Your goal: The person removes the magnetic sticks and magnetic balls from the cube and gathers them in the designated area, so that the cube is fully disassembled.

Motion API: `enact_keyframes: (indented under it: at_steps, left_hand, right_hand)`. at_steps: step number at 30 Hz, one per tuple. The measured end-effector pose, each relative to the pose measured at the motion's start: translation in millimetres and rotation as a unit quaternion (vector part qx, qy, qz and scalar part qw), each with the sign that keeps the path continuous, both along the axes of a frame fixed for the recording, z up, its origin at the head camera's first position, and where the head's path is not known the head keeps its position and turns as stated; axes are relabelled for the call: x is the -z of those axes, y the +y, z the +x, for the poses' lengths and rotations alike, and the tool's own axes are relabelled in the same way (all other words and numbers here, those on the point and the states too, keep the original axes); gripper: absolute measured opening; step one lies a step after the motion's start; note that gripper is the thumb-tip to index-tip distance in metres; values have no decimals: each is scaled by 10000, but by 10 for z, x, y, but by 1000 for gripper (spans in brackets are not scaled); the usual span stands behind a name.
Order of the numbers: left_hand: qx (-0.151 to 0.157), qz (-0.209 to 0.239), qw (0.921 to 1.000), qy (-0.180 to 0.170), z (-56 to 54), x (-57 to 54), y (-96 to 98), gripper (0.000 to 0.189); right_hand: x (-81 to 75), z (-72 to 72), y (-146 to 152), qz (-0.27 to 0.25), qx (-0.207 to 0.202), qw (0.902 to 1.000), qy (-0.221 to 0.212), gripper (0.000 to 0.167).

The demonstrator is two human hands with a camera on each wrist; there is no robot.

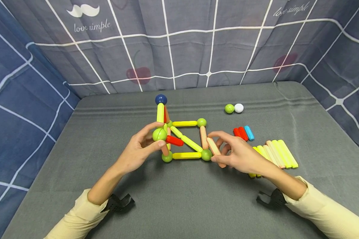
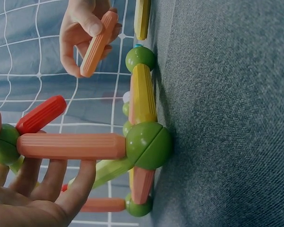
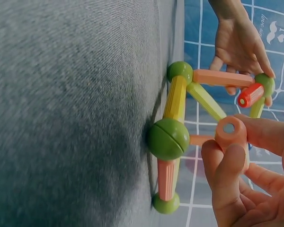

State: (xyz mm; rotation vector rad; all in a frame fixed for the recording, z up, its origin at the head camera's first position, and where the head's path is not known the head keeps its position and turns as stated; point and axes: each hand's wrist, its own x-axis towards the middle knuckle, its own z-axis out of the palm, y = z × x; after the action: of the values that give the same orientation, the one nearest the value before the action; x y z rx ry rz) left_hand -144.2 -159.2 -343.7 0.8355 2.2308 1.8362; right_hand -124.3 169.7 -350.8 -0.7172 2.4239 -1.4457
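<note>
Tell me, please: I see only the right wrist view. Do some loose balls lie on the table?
Observer: Yes, a loose green ball lies beside a white ball.
Operator: I count three green corner balls on the base. Correct?
Observer: No, four; the head view also shows the far-left corner ball.
Operator: What lies just beyond the right hand?
Observer: Two red rods and one blue rod, side by side.

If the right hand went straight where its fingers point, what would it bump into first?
Probably the red stick near the left hand. The right hand looks higher than the low orange stick beside it, so might pass over, but depth is unclear.
</note>
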Motion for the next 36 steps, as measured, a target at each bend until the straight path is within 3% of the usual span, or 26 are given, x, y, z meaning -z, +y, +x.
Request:
enact_keyframes:
  at_steps: [16, 22, 29, 33, 36]
  left_hand:
    - [-22, -7, 10000, -48, 6, 3, -8, 49]
    - [23, 77, 10000, -23, 0, 11, 9, 47]
    - [39, 98, 9999, -2, 2, 13, 5, 47]
    - [32, 89, 10000, 5, 5, 11, 1, 47]
    - [25, 84, 10000, 8, 5, 9, 8, 47]
  right_hand:
    - [-3, 83, 253, 94, 372, 9986, -374, 56]
    - [-27, 92, 486, 211, 549, 9981, -191, 56]
    - [-78, 104, 830, 792, 655, 9946, 111, 50]
    - [-63, 118, 1037, 782, 735, 9942, -100, 51]
    - [-34, 117, 1209, 977, 827, 9916, 162, 50]
